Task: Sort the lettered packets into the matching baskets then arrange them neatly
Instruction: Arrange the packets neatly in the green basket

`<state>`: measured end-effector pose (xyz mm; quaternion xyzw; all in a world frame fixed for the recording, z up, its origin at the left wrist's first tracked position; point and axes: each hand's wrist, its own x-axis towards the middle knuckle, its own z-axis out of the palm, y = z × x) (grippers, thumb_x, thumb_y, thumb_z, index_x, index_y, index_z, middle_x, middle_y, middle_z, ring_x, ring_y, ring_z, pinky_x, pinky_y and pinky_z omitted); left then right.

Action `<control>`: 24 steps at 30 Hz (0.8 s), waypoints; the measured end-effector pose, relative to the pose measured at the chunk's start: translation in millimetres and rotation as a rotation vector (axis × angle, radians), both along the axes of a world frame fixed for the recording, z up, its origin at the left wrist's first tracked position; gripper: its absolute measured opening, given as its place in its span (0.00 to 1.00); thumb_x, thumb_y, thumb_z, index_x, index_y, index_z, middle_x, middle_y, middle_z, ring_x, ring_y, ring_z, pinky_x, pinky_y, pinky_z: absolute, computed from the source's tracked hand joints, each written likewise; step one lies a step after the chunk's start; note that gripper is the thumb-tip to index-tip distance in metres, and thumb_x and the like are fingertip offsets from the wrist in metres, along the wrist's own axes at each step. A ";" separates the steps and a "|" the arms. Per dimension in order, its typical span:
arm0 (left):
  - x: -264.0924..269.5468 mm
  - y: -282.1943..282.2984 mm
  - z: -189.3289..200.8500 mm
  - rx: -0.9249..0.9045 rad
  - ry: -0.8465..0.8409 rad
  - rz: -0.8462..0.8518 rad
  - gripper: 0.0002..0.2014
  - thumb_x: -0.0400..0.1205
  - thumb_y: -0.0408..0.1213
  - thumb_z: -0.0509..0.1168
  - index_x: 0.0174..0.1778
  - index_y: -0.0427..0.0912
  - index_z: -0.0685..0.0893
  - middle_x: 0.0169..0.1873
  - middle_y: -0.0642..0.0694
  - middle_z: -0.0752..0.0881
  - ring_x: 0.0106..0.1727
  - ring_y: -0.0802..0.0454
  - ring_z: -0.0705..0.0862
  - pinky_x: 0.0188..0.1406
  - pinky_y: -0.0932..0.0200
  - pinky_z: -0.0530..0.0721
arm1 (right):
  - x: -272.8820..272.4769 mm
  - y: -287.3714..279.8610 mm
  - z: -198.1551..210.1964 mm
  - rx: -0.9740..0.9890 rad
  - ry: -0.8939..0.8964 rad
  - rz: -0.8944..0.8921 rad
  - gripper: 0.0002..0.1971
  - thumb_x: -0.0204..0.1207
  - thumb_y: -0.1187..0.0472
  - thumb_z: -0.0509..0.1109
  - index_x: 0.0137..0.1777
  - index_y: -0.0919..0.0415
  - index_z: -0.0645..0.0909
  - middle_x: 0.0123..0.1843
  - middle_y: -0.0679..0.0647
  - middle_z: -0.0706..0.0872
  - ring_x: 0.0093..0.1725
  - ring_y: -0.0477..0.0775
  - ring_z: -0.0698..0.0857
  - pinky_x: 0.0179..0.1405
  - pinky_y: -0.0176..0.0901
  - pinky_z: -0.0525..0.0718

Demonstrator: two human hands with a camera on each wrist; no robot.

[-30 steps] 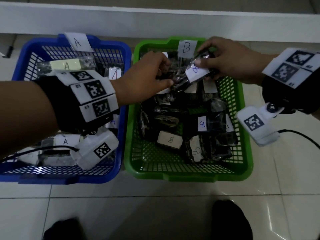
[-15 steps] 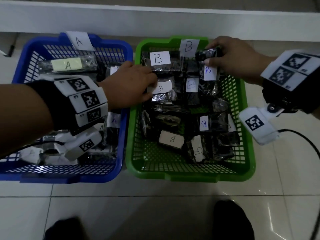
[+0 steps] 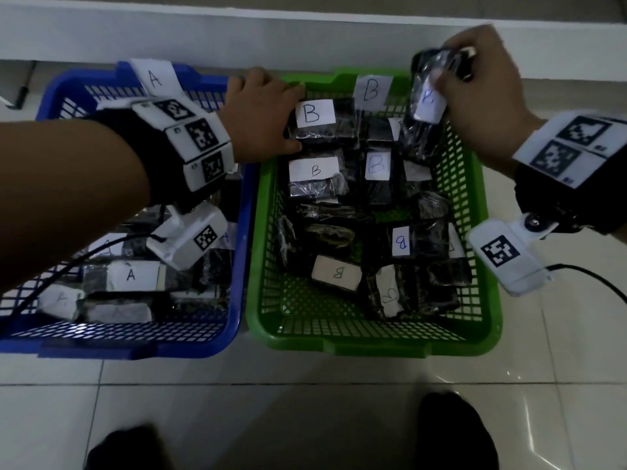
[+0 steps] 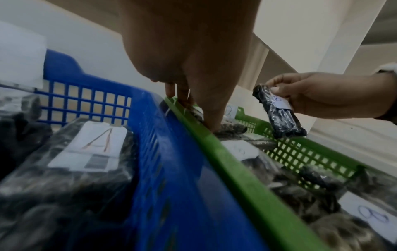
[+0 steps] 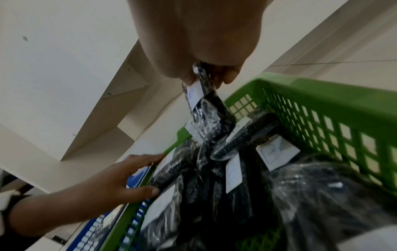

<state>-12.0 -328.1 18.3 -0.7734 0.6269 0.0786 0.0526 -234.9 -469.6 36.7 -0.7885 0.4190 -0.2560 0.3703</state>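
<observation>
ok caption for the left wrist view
Left hand steadies packets in the green basket while the right hand lifts a B packet.

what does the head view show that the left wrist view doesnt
Only the head view shows the whole layout: the paper B tag on the green plastic basket's far rim, the marker-covered wrist cameras, the near rows of packets, and dark shoes on the tiled floor.

Only the left wrist view shows the left hand's fingertips pressing down on a packet just inside the green rim.

Both show the blue plastic basket, its A-labelled packets, the left hand, and the right hand pinching a black plastic-wrapped packet labelled B above the green basket.
</observation>
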 end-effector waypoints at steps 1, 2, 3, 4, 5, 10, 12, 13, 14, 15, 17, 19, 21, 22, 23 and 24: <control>-1.1 -2.9 3.8 -0.027 -0.002 -0.009 0.39 0.71 0.59 0.68 0.75 0.44 0.69 0.67 0.38 0.76 0.69 0.38 0.66 0.65 0.42 0.63 | -1.2 -3.4 2.9 -0.021 -0.047 -0.042 0.08 0.78 0.60 0.64 0.51 0.48 0.69 0.49 0.46 0.81 0.48 0.47 0.83 0.49 0.44 0.86; -2.8 -5.5 8.2 -0.066 0.010 -0.026 0.37 0.70 0.60 0.68 0.72 0.44 0.73 0.63 0.38 0.78 0.67 0.38 0.68 0.63 0.43 0.63 | -2.7 -6.3 6.0 -0.032 -0.096 -0.085 0.08 0.77 0.60 0.64 0.49 0.47 0.69 0.46 0.43 0.80 0.46 0.44 0.82 0.48 0.41 0.85; -6.2 -8.3 13.4 -0.102 0.033 -0.053 0.36 0.70 0.60 0.67 0.70 0.44 0.74 0.61 0.38 0.78 0.66 0.38 0.69 0.62 0.43 0.64 | -5.1 -9.4 8.8 -0.043 -0.140 -0.127 0.08 0.76 0.60 0.64 0.47 0.46 0.69 0.45 0.40 0.79 0.44 0.40 0.82 0.48 0.38 0.84; -12.4 -12.1 18.4 -0.131 0.060 -0.094 0.35 0.70 0.61 0.67 0.70 0.45 0.74 0.61 0.39 0.78 0.65 0.39 0.70 0.61 0.43 0.64 | -8.8 -13.3 10.5 -0.063 -0.174 -0.166 0.07 0.75 0.60 0.63 0.47 0.47 0.69 0.44 0.40 0.79 0.42 0.37 0.81 0.46 0.35 0.82; -20.9 -15.6 22.4 -0.146 0.080 -0.147 0.35 0.70 0.62 0.67 0.70 0.46 0.74 0.60 0.40 0.78 0.65 0.40 0.71 0.61 0.44 0.64 | -12.4 -16.2 11.6 -0.085 -0.200 -0.199 0.06 0.75 0.59 0.62 0.47 0.48 0.69 0.43 0.41 0.79 0.40 0.35 0.80 0.45 0.33 0.81; -80.9 -38.4 11.8 0.016 0.126 -0.242 0.36 0.70 0.60 0.71 0.70 0.47 0.73 0.64 0.44 0.77 0.68 0.42 0.73 0.67 0.46 0.63 | -30.9 -27.6 7.3 -0.095 -0.267 -0.310 0.05 0.74 0.60 0.62 0.48 0.52 0.70 0.42 0.42 0.79 0.39 0.34 0.80 0.45 0.34 0.81; -93.8 -44.9 -0.4 0.061 0.118 -0.232 0.37 0.69 0.60 0.72 0.69 0.44 0.73 0.64 0.42 0.77 0.67 0.41 0.73 0.67 0.45 0.65 | -34.9 -28.2 4.8 -0.084 -0.260 -0.302 0.06 0.74 0.61 0.62 0.48 0.53 0.70 0.42 0.42 0.78 0.39 0.34 0.79 0.45 0.34 0.80; -97.4 -46.8 -4.6 0.061 0.104 -0.239 0.37 0.68 0.59 0.73 0.68 0.42 0.73 0.64 0.42 0.77 0.67 0.40 0.73 0.66 0.45 0.66 | -36.6 -27.9 3.9 -0.079 -0.255 -0.288 0.06 0.74 0.62 0.62 0.48 0.53 0.70 0.42 0.41 0.78 0.39 0.33 0.79 0.45 0.34 0.80; -100.8 -48.6 -8.2 0.053 0.082 -0.252 0.37 0.68 0.58 0.74 0.67 0.41 0.73 0.64 0.41 0.77 0.66 0.40 0.73 0.65 0.45 0.67 | -38.7 -27.3 3.4 -0.077 -0.250 -0.269 0.06 0.74 0.63 0.62 0.48 0.51 0.70 0.42 0.41 0.78 0.40 0.34 0.79 0.46 0.36 0.81; -102.8 -49.8 -10.6 0.041 0.056 -0.266 0.36 0.68 0.57 0.74 0.67 0.40 0.72 0.64 0.39 0.76 0.67 0.39 0.73 0.65 0.46 0.67 | -39.6 -26.2 3.6 -0.080 -0.244 -0.250 0.07 0.74 0.63 0.62 0.47 0.50 0.70 0.43 0.41 0.78 0.41 0.37 0.80 0.47 0.38 0.81; -106.1 -50.6 -13.3 0.029 0.018 -0.294 0.36 0.69 0.56 0.74 0.66 0.39 0.72 0.64 0.38 0.76 0.67 0.39 0.72 0.67 0.46 0.65 | -40.9 -24.7 3.3 -0.069 -0.226 -0.223 0.08 0.74 0.63 0.62 0.48 0.49 0.70 0.43 0.41 0.78 0.41 0.37 0.80 0.45 0.38 0.82; -105.7 -49.9 -15.7 0.025 0.000 -0.311 0.36 0.69 0.59 0.72 0.67 0.39 0.74 0.65 0.39 0.75 0.68 0.40 0.71 0.68 0.46 0.64 | -41.0 -23.4 1.9 -0.044 -0.220 -0.194 0.07 0.76 0.64 0.61 0.50 0.53 0.70 0.43 0.41 0.77 0.37 0.30 0.78 0.40 0.30 0.79; -104.2 -49.6 -18.2 0.048 -0.029 -0.319 0.36 0.69 0.60 0.72 0.68 0.41 0.76 0.66 0.40 0.74 0.70 0.40 0.69 0.69 0.46 0.63 | -40.0 -22.6 0.2 -0.035 -0.203 -0.172 0.07 0.76 0.64 0.61 0.52 0.54 0.70 0.44 0.40 0.77 0.37 0.29 0.78 0.41 0.29 0.79; -104.1 -49.6 -19.1 0.067 -0.045 -0.321 0.37 0.68 0.61 0.72 0.68 0.41 0.77 0.67 0.40 0.74 0.70 0.41 0.69 0.70 0.46 0.62 | -39.4 -21.6 -0.3 -0.031 -0.187 -0.163 0.07 0.76 0.63 0.62 0.52 0.54 0.71 0.44 0.40 0.77 0.37 0.30 0.78 0.42 0.30 0.79; -105.2 -49.6 -19.8 0.088 -0.058 -0.323 0.38 0.68 0.62 0.71 0.68 0.42 0.77 0.66 0.41 0.74 0.71 0.41 0.69 0.71 0.45 0.62 | -38.8 -20.7 -0.8 -0.022 -0.177 -0.147 0.07 0.76 0.63 0.62 0.53 0.53 0.71 0.44 0.40 0.78 0.38 0.32 0.78 0.42 0.31 0.80; -106.4 -49.2 -19.5 0.111 -0.065 -0.329 0.39 0.68 0.64 0.69 0.69 0.41 0.77 0.66 0.41 0.74 0.71 0.41 0.68 0.71 0.45 0.61 | -37.5 -19.3 -1.0 -0.005 -0.167 -0.132 0.08 0.77 0.63 0.62 0.53 0.53 0.71 0.45 0.41 0.78 0.38 0.33 0.79 0.41 0.31 0.81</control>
